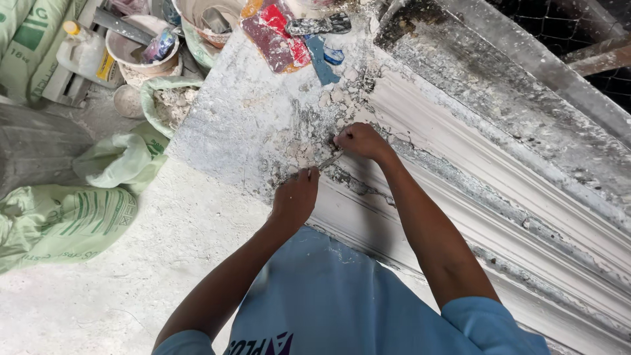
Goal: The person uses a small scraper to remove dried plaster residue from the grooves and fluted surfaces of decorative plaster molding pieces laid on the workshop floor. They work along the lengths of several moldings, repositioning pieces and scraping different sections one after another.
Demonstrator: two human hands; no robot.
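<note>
A long white plaster moulding (460, 177) with ridged profiles runs diagonally across a plaster-caked workbench (236, 112). My left hand (296, 196) and my right hand (360, 141) each grip one end of a small thin metal tool (330, 160), pressed against the moulding's near end where crumbled plaster lies. Both hands are closed around the tool. My blue shirt fills the bottom of the view.
Pale green sacks (66, 220) lie on the dusty floor at left. Buckets and bowls (141, 49) crusted with plaster stand at top left beside a white jug (82, 52). A red and blue scraper (279, 33) and rags rest on the bench's far end. Wire mesh shows at top right.
</note>
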